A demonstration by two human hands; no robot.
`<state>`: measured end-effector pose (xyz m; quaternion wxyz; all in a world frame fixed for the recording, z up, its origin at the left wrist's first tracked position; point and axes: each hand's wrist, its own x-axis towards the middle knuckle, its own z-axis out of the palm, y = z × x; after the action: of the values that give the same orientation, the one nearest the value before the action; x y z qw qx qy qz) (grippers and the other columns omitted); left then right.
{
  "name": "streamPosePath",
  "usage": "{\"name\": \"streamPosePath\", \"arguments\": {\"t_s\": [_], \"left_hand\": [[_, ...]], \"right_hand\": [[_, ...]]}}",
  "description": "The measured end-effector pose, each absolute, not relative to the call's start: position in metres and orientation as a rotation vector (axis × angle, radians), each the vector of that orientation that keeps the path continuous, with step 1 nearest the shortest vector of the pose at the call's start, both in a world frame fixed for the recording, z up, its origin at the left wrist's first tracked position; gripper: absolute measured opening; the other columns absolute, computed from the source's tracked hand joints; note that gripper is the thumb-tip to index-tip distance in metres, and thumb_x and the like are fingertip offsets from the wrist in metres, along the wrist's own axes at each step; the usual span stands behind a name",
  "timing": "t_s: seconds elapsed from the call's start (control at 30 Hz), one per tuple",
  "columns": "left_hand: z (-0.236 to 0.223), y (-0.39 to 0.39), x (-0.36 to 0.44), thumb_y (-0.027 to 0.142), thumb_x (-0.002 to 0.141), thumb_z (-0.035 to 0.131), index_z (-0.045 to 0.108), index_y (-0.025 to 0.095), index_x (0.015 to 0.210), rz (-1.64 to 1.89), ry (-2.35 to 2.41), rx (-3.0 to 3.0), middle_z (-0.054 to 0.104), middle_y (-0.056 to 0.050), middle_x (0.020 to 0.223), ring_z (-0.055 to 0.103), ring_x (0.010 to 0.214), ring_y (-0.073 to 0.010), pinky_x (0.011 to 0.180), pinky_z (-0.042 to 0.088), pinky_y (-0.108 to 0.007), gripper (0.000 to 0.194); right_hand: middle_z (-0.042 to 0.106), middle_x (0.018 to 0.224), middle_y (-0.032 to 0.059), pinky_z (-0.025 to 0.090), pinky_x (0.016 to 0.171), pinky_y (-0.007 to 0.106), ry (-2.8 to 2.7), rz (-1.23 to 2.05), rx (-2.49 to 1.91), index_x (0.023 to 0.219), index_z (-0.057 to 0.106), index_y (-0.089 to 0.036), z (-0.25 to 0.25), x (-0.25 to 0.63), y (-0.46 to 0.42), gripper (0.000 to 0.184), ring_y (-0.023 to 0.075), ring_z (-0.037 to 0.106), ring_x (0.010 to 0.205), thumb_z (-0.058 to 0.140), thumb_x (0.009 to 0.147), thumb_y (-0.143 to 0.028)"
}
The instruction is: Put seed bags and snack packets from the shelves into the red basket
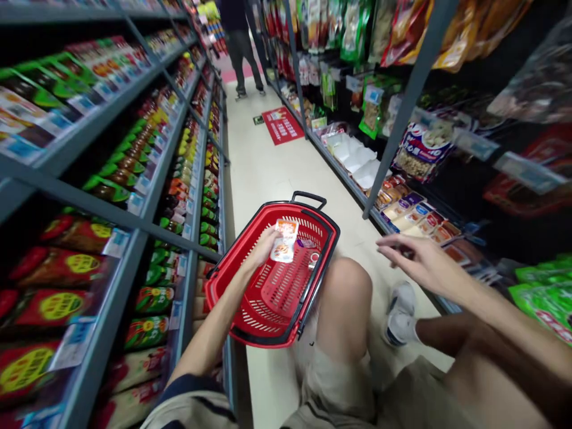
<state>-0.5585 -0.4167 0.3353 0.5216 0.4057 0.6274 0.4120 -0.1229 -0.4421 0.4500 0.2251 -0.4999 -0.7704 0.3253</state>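
A shopper's left hand (267, 243) pinches a small white-and-orange packet (285, 241) over a red basket (281, 289) in a supermarket aisle. The packet is tilted slightly, its printed face turned up, within the basket's outline as seen from above; whether it touches the bottom is hard to tell. Near it in the basket lie a small purple pack (306, 243) and a round item (314, 260), too small to identify. The basket, its black handle (309, 195) at the far end, sits between the left-hand shelves (138, 250) and the shopper's bent knee (349, 286). The right hand (409, 256) hangs in the air near the lower right-hand shelf, fingers loosely bent and apart, above and beyond a white shoe (401, 316). Red bags (56, 304) with yellow labels line the left side; green bags (543, 292) sit at far right. Up the aisle, past a red floor sign (283, 126), another person (241, 53) stands in dark trousers.
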Motion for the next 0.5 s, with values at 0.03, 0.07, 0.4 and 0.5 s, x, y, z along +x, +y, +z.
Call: {"name": "streamPosePath", "arguments": {"t_s": [0.03,0.07,0.4,0.5], "left_hand": [[0.370,-0.421,-0.538,0.041,0.083,0.079,0.073,0.019,0.105,1.074,1.342,1.085,0.079,-0.008,0.092,0.072,0.075,-0.0199,0.075,0.061,-0.032,0.032],[0.405,-0.425,-0.514,0.045,0.083,0.087,0.076,0.019,0.111,1.153,1.174,1.202,0.081,-0.009,0.099,0.075,0.079,-0.0207,0.080,0.065,-0.035,0.039],[0.623,-0.364,-0.287,0.063,0.098,0.086,0.084,0.021,0.117,1.568,0.436,1.839,0.078,-0.004,0.112,0.079,0.120,-0.0327,0.104,0.068,-0.050,0.046],[0.603,-0.336,-0.244,0.054,0.092,0.095,0.084,0.024,0.114,1.535,0.282,1.744,0.078,-0.004,0.108,0.079,0.109,-0.0266,0.102,0.068,-0.044,0.039]], "right_hand": [[0.082,0.099,0.0080,0.061,0.060,0.043,-2.065,0.996,-1.272,0.128,0.080,-0.033,0.467,-0.141,-0.440,0.041,0.0259,0.075,0.069,0.069,0.105,-0.066],[0.082,0.105,0.0081,0.061,0.057,0.040,-1.991,1.061,-1.152,0.133,0.079,-0.031,0.485,-0.154,-0.439,0.046,0.0251,0.076,0.074,0.074,0.103,-0.066],[0.070,0.087,-0.0008,0.056,0.061,0.023,-1.502,0.528,-0.900,0.096,0.068,-0.024,0.645,-0.096,-0.417,0.025,0.0115,0.066,0.068,0.076,0.110,-0.043],[0.074,0.098,0.0023,0.065,0.074,0.029,-1.420,0.460,-0.944,0.096,0.067,-0.025,0.622,-0.071,-0.394,0.025,0.0167,0.071,0.084,0.078,0.108,-0.045]]}}
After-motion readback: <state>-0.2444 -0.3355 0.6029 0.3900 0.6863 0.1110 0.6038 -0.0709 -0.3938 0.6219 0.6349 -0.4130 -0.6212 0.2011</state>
